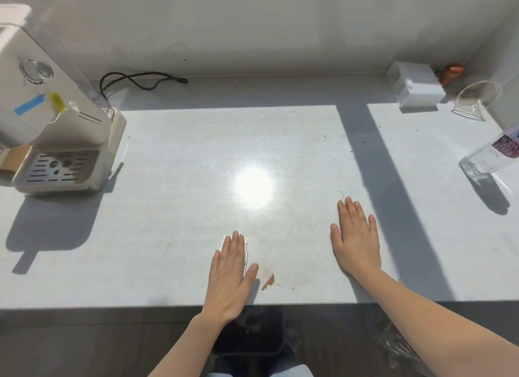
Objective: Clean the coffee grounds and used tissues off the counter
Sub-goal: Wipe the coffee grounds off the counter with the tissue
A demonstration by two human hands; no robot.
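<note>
Fingers: left hand [230, 275] and right hand [356, 241] both lie flat, palms down, fingers straight and close together, grasping nothing.
Left hand position: at the front edge of the counter [179, 163], heel of the palm over the edge.
Right hand position: farther in on the counter, well apart from the left.
Task residue: a small brown stain [268, 281] just right of the left thumb; scattered dark coffee grounds [325, 137] toward the back right; no tissue can be made out on the surface.
Bin: a dark waste bin [250, 331] on the floor below the front edge, holding crumpled pale material.
Glass bottle: a clear bottle [490, 154] at the right, tilted in view, contents not discernible; its label reads "SODA", the smaller print illegible.
Glass vessel: a clear glass [477, 101] lying on its side at the back right, apparently empty.
White box: a box [417, 85] near the back wall, beside the glass.
Coffee machine: a cream machine [53, 118] at the left, with a blue tape strip and a yellow tag, writing unreadable; black cord [140, 80] behind it.
Open room: broad bare sunlit surface between machine and bottle.
</note>
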